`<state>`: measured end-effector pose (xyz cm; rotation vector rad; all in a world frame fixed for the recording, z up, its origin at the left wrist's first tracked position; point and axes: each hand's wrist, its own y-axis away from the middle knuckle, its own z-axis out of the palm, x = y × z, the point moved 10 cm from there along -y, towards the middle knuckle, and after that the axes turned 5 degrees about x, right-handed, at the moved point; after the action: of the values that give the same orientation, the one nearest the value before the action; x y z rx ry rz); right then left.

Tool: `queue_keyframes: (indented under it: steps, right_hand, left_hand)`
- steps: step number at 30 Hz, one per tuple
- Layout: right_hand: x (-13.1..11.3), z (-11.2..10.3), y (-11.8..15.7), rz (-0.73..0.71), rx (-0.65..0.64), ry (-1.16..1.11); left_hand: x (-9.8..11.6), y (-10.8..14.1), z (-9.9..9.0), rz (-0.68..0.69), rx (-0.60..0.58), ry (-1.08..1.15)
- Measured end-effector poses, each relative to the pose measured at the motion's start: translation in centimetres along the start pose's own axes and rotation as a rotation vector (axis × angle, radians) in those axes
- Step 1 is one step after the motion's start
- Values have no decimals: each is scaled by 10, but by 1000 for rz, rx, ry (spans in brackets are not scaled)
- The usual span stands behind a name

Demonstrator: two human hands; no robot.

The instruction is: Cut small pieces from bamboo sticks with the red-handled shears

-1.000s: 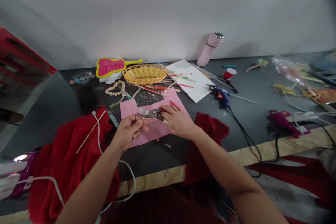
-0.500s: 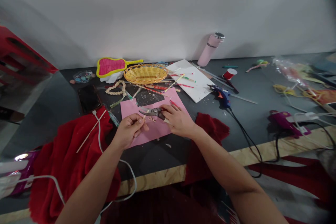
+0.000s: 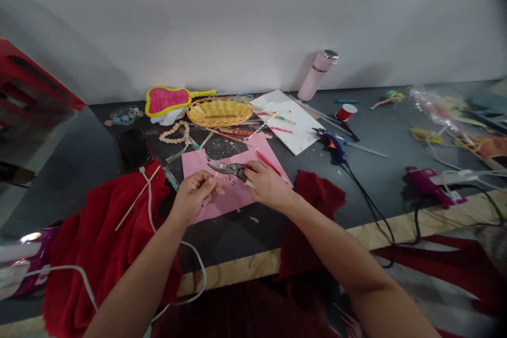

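Observation:
Between the thumb and fingers of my left hand [image 3: 198, 195] is a thin, pale stick, its tip upward near the blades of the pruning shears [image 3: 228, 168]. My right hand [image 3: 267, 185] is wrapped round the handles of the shears, whose blades point left. Both hands are over a pink sheet of paper [image 3: 233, 206], where small pale cut pieces [image 3: 229, 180] lie. A red pen-like stick [image 3: 269, 162] rests on the sheet just beyond my right hand.
A wicker basket [image 3: 219, 112], a white sheet [image 3: 293, 129] and a pink bottle [image 3: 318, 75] stand or lie behind. A glue gun [image 3: 335, 146] is on the right. Red cloth [image 3: 103, 227] with a white cable covers the left front edge.
My right hand and the shears have shifted slightly left, and more of the red stick shows. My left hand has hardly moved.

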<state>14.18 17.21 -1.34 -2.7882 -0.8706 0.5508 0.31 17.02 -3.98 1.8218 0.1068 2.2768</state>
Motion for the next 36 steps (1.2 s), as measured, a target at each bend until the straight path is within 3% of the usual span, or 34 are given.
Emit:
queue_keyframes:
  steps: [7,11,21,31,36]
  right_hand:
    - [4,-1,1,55,-29,82]
    - [1,-7,0,16,-24,131]
    - [-1,-11,0,-35,-3,135]
    - [-1,8,0,-32,-40,50]
    - [-1,6,0,-28,-40,46]
  left_hand:
    - [5,-1,-12,114,157,-221]
    - [6,1,-12,150,161,-306]
    - [-4,-2,-10,79,107,-174]
    - [-2,0,-7,63,88,-109]
    - [1,0,-4,47,76,-24]
